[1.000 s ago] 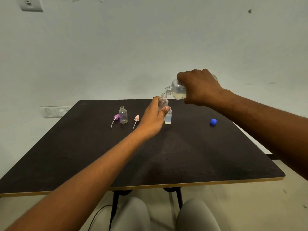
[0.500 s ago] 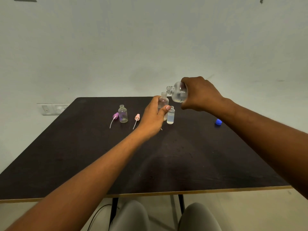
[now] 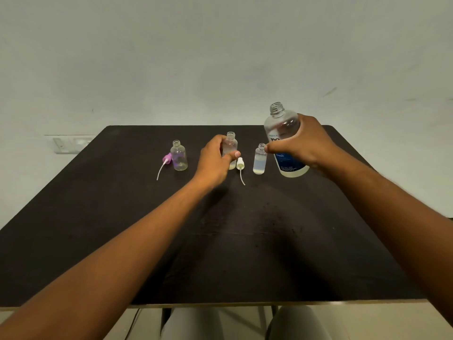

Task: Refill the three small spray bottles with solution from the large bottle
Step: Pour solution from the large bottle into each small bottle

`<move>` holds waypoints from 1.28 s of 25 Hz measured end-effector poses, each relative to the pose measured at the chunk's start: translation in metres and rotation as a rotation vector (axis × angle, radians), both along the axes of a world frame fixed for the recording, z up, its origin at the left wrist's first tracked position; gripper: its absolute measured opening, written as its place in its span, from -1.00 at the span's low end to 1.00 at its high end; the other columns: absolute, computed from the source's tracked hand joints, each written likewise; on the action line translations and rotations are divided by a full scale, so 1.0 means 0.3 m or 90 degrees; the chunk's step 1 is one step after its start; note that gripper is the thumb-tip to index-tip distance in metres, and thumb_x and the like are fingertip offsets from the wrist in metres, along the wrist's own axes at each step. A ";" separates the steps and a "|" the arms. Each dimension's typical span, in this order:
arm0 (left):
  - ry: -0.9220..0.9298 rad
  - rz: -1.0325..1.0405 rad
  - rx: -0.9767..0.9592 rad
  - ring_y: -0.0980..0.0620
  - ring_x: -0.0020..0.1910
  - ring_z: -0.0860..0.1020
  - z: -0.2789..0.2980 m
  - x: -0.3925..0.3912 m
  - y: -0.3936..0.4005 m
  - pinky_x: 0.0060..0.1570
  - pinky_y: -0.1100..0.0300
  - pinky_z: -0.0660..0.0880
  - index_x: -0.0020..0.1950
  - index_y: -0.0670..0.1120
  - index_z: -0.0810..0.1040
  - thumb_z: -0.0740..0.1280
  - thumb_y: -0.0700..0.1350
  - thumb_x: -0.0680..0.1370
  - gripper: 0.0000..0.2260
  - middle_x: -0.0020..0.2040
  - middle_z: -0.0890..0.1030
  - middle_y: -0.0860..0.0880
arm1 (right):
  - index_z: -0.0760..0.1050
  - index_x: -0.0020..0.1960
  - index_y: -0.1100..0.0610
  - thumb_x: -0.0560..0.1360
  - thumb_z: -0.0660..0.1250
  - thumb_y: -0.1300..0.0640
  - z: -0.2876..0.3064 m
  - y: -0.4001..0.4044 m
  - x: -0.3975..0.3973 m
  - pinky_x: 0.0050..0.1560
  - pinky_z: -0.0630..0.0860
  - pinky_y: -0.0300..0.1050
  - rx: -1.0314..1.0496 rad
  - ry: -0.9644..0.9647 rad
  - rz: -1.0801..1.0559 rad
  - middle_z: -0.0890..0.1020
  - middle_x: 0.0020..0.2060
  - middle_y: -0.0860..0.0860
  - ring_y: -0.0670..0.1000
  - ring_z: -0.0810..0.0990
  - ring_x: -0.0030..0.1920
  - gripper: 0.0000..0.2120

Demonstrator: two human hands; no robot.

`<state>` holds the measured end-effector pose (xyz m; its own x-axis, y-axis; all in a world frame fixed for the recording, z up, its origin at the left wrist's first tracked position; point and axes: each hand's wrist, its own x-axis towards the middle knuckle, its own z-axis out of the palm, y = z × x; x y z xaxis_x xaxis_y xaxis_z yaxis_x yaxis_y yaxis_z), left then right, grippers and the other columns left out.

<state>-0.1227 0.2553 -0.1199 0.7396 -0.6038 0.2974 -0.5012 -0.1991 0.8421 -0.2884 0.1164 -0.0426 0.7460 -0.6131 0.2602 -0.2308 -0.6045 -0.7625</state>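
The large clear bottle (image 3: pixel 282 130) with a blue label stands upright and uncapped on the dark table (image 3: pixel 122 229); my right hand (image 3: pixel 304 143) grips its side. My left hand (image 3: pixel 215 160) holds the middle small bottle (image 3: pixel 230 144), which stands on the table with its neck open. Right of it, another small bottle (image 3: pixel 259 159) holds liquid nearly to the shoulder. A third small bottle (image 3: pixel 179 157) stands at the left and looks almost empty. A white spray top (image 3: pixel 240 165) lies between the middle and right bottles. A purple spray top (image 3: pixel 166 160) lies beside the left bottle.
A pale wall rises behind the table's far edge. A wall socket plate (image 3: pixel 68 144) sits low at the left. My knees (image 3: pixel 245 325) show under the table's near edge.
My right hand has tipped the large bottle back upright and brought it down to the table at the right. My left hand has stayed on the middle small bottle.
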 end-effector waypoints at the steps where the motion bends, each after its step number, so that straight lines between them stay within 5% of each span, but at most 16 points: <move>1: -0.003 0.011 0.011 0.12 0.02 0.55 -0.012 0.015 -0.009 -0.14 0.40 0.38 0.15 0.02 0.51 0.48 -0.11 0.56 -0.77 0.03 0.57 0.12 | 0.56 0.18 -0.03 0.27 0.65 0.04 -0.011 -0.008 0.005 -0.05 0.54 -0.17 0.020 -0.021 -0.004 0.67 -0.01 -0.11 -0.08 0.65 -0.01 -0.47; 14: 0.001 0.056 0.083 0.18 -0.08 0.53 -0.097 0.086 -0.045 -0.32 0.51 0.38 0.26 -0.04 0.54 0.54 -0.18 0.49 -0.62 0.08 0.55 0.09 | 0.57 0.17 -0.05 0.26 0.67 0.08 -0.084 -0.031 0.031 0.11 0.62 -0.09 0.155 -0.154 0.000 0.71 0.00 -0.10 -0.07 0.69 0.03 -0.47; 17: 0.006 0.052 0.071 0.13 0.04 0.55 -0.096 0.081 -0.031 -0.10 0.44 0.47 0.29 -0.06 0.52 0.56 -0.19 0.47 -0.57 0.15 0.59 0.05 | 0.57 0.21 -0.02 0.28 0.67 0.09 -0.089 -0.015 0.039 0.15 0.61 -0.05 0.174 -0.162 0.008 0.70 0.03 -0.08 -0.04 0.68 0.07 -0.45; 21: 0.023 0.045 0.030 0.04 0.19 0.57 -0.070 0.073 0.026 0.26 0.07 0.55 0.36 -0.08 0.49 0.57 -0.21 0.45 -0.48 0.19 0.60 0.00 | 0.58 0.17 -0.04 0.28 0.66 0.10 -0.087 0.037 0.055 0.05 0.61 -0.15 0.181 -0.166 0.031 0.71 -0.02 -0.09 -0.09 0.70 0.01 -0.49; 32: -0.060 0.139 -0.100 0.06 0.10 0.60 -0.027 0.160 0.318 0.10 0.26 0.60 0.30 -0.08 0.55 0.56 -0.21 0.46 -0.56 0.14 0.62 -0.02 | 0.57 0.04 -0.10 0.30 0.65 0.14 -0.096 0.265 0.199 -0.04 0.59 -0.23 0.203 -0.167 0.111 0.72 -0.07 -0.10 -0.08 0.71 -0.03 -0.59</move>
